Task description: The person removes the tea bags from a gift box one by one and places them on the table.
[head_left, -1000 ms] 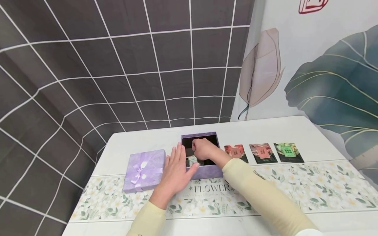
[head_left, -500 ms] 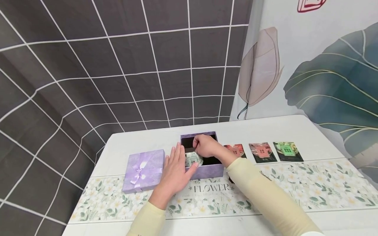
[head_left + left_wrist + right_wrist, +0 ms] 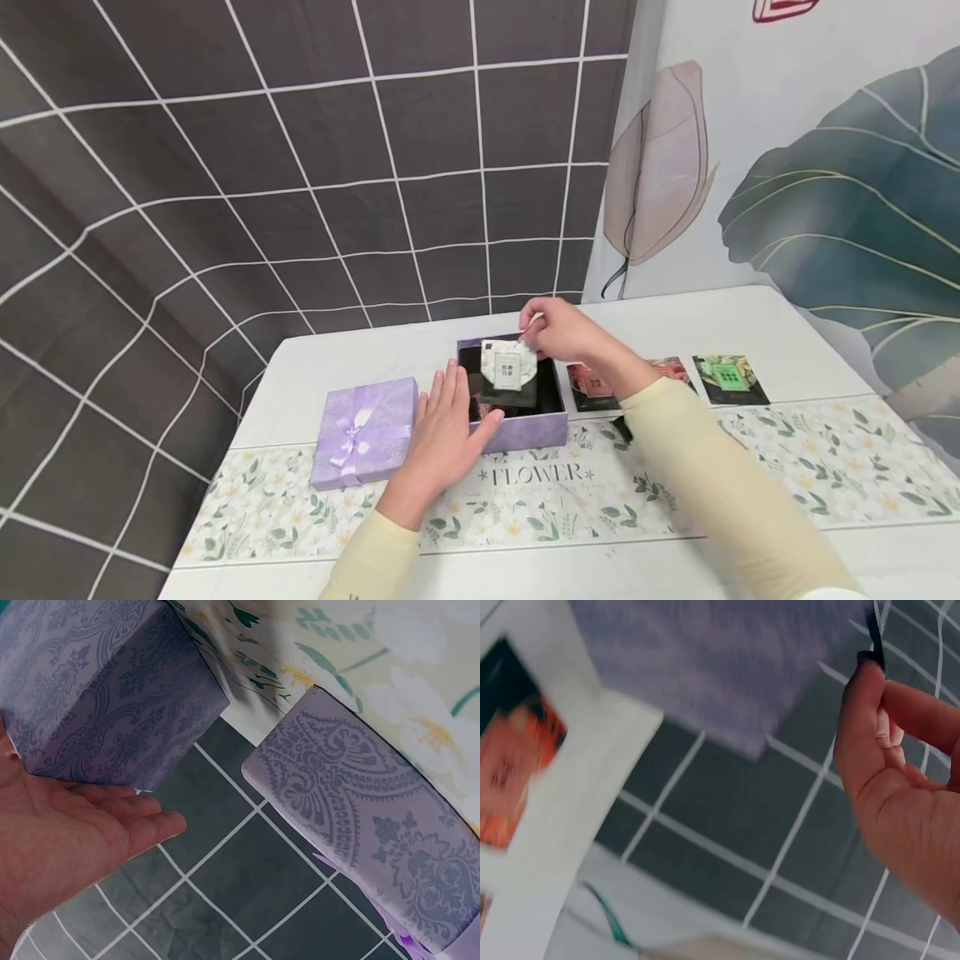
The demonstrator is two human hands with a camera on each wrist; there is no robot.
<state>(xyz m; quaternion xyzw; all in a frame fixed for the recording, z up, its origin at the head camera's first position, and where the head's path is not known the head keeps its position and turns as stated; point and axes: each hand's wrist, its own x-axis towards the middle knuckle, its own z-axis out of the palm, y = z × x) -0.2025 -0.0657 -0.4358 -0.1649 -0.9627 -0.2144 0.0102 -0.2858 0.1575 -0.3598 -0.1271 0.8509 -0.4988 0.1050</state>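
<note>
My right hand (image 3: pixel 558 329) pinches a flat packet (image 3: pixel 508 371) by its upper right corner, over the open purple box (image 3: pixel 525 433). The packet is white above and black below, with a pale label. In the right wrist view, thumb and index finger of the right hand (image 3: pixel 900 765) meet on the packet's dark edge. My left hand (image 3: pixel 446 425) lies with straight fingers along the box's left side, its thumb over the front rim. The left wrist view shows the left hand (image 3: pixel 82 825) against the patterned box wall (image 3: pixel 112 697). Inside the box, a reddish packet (image 3: pixel 487 408) partly shows.
Left of the box lies its purple lid (image 3: pixel 365 433) with a ribbon bow. To the right are a red packet (image 3: pixel 588 387), another reddish one (image 3: pixel 675 371) partly behind the right arm, and a green-labelled packet (image 3: pixel 730 379). A dark grid curtain (image 3: pixel 337 208) hangs behind the table.
The right hand has risen out of the box, lifting the white and black packet from inside it. The left hand has stayed at the box's left side.
</note>
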